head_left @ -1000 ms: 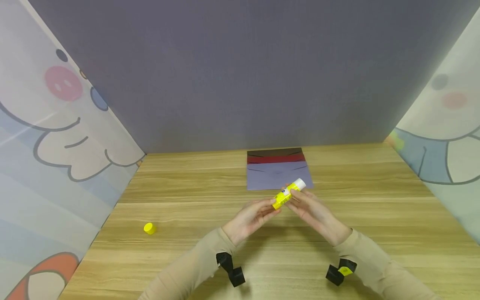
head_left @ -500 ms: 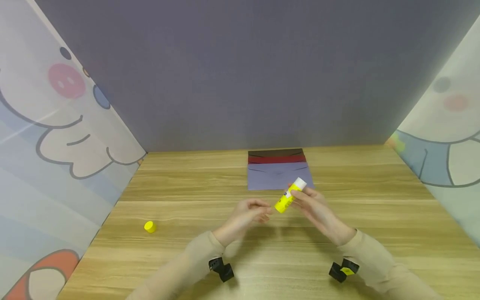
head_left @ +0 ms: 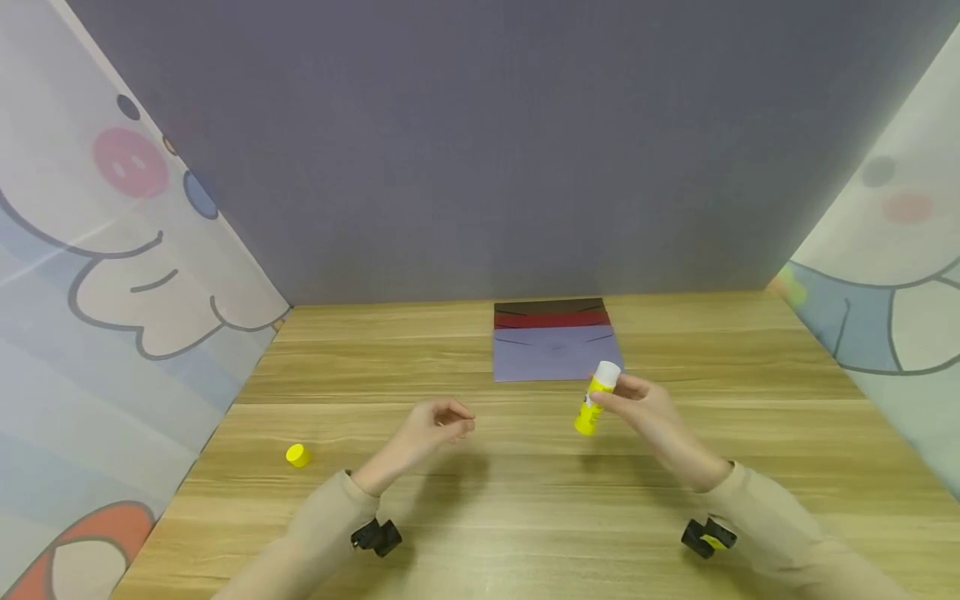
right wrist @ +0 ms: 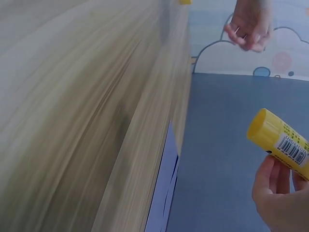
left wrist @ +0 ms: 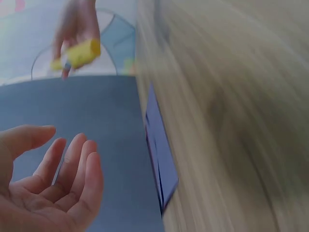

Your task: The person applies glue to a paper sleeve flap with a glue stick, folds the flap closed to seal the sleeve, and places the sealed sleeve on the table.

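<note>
A yellow glue stick with a white upper end [head_left: 597, 398] is pinched between the thumb and fingers of my right hand [head_left: 656, 421], tilted above the table. In the right wrist view the glue stick [right wrist: 285, 140] shows a barcode label on its side. My left hand [head_left: 420, 435] hovers to the left of it, holding nothing, its fingers loosely bent; the left wrist view shows this hand [left wrist: 53, 188] with its palm bare. On the table at the left lies a small yellow cap [head_left: 297, 455], apart from both hands.
Behind the hands, a lilac envelope [head_left: 555, 354] overlaps a red envelope [head_left: 551, 320] and a dark brown envelope [head_left: 547, 307] on the wood-grain table [head_left: 375, 358]. A grey panel [head_left: 480, 150] rises at the table's back edge. Cartoon-printed sheets [head_left: 112, 292] flank both sides.
My left hand has let go of the glue stick and moved left, away from it. My right hand has kept hold, shifting slightly right and turning the glue stick more upright.
</note>
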A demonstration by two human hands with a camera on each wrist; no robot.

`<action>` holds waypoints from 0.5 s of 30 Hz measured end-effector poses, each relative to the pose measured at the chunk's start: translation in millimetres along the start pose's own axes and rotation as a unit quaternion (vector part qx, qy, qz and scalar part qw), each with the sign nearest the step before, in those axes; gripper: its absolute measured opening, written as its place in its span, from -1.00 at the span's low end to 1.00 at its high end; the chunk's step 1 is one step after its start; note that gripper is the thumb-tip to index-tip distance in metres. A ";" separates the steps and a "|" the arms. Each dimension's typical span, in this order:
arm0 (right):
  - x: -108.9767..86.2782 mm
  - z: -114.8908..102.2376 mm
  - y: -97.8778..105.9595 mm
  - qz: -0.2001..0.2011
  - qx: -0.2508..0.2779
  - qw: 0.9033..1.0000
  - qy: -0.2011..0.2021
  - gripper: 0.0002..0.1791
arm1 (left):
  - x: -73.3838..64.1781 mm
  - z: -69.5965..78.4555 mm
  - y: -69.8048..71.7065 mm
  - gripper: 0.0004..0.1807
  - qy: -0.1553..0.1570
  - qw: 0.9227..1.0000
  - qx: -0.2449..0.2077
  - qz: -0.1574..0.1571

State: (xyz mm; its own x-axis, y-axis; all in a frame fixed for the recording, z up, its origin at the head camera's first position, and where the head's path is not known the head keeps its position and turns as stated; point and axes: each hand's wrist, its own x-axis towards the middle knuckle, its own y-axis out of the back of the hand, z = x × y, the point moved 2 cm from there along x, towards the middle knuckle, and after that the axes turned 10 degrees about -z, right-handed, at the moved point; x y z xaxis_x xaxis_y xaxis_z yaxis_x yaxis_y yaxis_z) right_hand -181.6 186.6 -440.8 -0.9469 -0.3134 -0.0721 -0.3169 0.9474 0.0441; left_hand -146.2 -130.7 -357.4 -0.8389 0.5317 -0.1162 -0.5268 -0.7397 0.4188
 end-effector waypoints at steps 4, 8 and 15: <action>-18.2 -35.0 -7.2 0.016 -0.078 0.997 -0.016 -0.44 | -12.9 -6.5 24.0 -0.76 0.021 0.999 0.010 0.035; -35.4 -71.2 -18.3 0.024 -0.133 0.990 -0.038 -0.38 | -26.1 -13.2 46.6 -0.77 0.051 0.996 0.028 0.074; -42.7 -80.1 -16.8 0.042 -0.178 0.983 -0.024 -0.51 | -48.3 -21.1 79.5 -0.80 0.060 0.982 0.118 0.132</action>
State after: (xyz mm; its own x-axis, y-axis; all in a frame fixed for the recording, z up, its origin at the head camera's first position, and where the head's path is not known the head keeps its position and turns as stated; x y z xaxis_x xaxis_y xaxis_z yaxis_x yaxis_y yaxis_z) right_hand -140.2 179.0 -358.6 -0.9697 -0.2227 -0.1002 -0.2442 0.8844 0.3978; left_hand -150.4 -223.8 -337.5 -0.9595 0.2714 -0.0748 -0.2544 -0.7221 0.6434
